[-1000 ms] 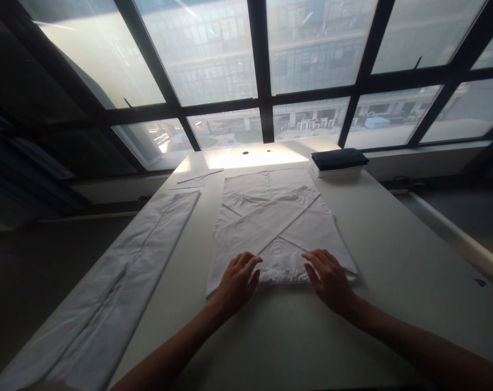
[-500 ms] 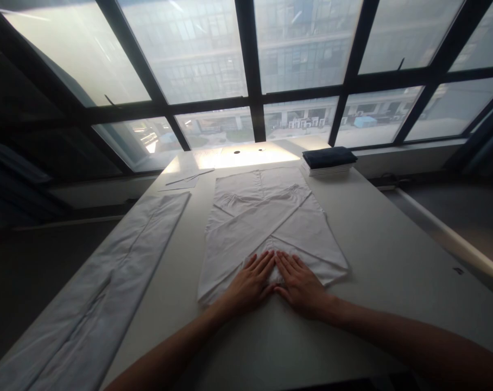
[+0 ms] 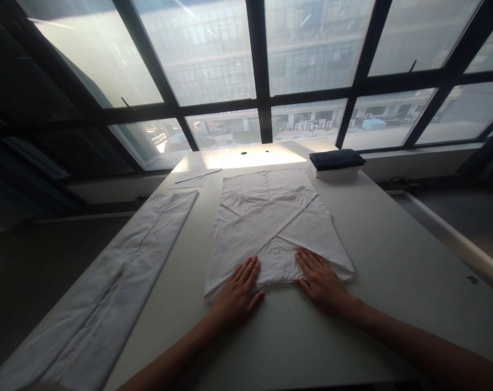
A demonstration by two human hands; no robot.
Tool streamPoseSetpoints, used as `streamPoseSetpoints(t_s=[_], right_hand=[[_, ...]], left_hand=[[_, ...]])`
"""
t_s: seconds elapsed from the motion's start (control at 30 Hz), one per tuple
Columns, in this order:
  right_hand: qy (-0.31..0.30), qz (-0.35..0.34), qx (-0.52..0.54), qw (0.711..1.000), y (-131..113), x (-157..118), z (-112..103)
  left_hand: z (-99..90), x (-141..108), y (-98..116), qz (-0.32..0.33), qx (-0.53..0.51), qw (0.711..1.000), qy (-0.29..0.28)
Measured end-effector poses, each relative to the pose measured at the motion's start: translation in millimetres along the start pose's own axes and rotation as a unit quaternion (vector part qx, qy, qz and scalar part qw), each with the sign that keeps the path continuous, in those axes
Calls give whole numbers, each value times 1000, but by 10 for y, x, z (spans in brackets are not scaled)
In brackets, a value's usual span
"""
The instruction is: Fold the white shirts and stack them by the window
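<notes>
A white garment (image 3: 266, 217) lies on the pale table (image 3: 397, 271), its sleeves folded across one another over the body. My left hand (image 3: 238, 290) rests flat on the garment's near left part, fingers stretched out and pointing away from me. On the near right part lies my right hand (image 3: 322, 282), palm down with its fingers extended. Between the two hands the garment's near edge shows, slightly wrinkled. Neither hand grips anything.
A long folded white cloth (image 3: 149, 239) runs along the table's left side. Papers and a thin dark item (image 3: 195, 178) lie at the back left. A dark folded stack (image 3: 336, 159) sits on white ones at the back right. Windows stand behind.
My hands have moved apart from the middle of the garment's near edge, the left one to the left and the right one to the right. The whole view has shifted slightly.
</notes>
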State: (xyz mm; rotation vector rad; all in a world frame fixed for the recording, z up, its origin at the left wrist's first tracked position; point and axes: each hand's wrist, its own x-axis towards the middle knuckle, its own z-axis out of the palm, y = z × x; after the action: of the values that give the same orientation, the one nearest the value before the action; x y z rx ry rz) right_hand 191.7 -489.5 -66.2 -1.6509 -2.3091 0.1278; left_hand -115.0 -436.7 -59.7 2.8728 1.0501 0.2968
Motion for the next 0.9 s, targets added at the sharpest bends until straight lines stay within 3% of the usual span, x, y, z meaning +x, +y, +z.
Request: streamPoseSetpoints(t_s=[0.27, 0.53, 0.67, 0.8, 0.9], right_hand=[[-3, -17, 9, 1000, 86, 133, 20], [-15, -24, 4, 1000, 372, 861, -12], [-8, -38, -6, 999, 476, 1057, -38], [41, -49, -10, 998, 431, 1005, -18], [61, -75, 5, 995, 228, 1018, 15]], left_hand=[[65, 80, -89, -21, 0, 1000, 2], [42, 651, -569, -40, -19, 999, -6], [31, 777, -656, -46, -29, 999, -1], [9, 662, -684, -57, -60, 995, 51], [-102, 633, -761, -97, -66, 987, 108]])
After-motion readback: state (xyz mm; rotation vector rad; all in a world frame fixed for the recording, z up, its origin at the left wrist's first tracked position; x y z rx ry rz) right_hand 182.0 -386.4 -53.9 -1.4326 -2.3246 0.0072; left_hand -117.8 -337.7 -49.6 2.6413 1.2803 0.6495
